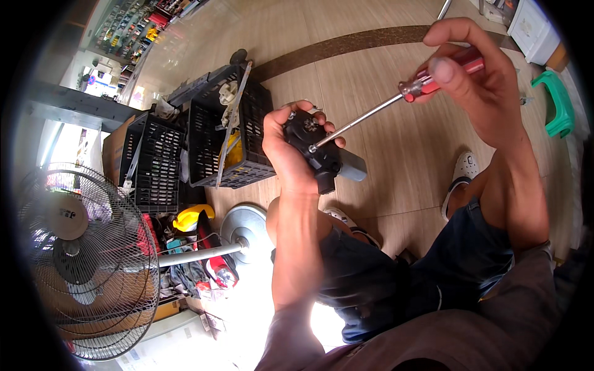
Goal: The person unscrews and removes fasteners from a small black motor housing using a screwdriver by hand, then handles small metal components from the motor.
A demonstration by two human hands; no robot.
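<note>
My left hand grips a small black motor-like part with a grey end, held up in front of me above my knees. My right hand is closed around the red handle of a screwdriver. Its long metal shaft runs down to the left, and the tip rests on the side of the black part near my left fingers.
Two black plastic crates with loose parts stand on the tiled floor at the left. A pedestal fan lies tilted at the lower left, its round base near my knee. A green stool stands at the right. Tools and clutter sit below the crates.
</note>
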